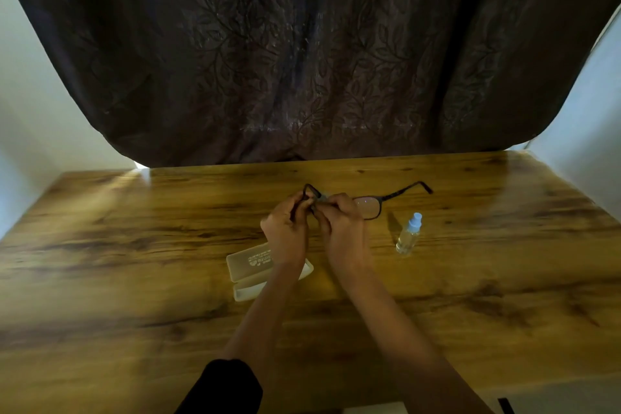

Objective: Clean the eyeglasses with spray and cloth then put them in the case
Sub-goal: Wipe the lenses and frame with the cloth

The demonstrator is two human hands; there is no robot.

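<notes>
Above the wooden tabletop, our left hand grips the dark-framed eyeglasses steady while our right hand pinches a small grey cloth against one lens; the pale plastic case lies open at six o'clock.
</notes>
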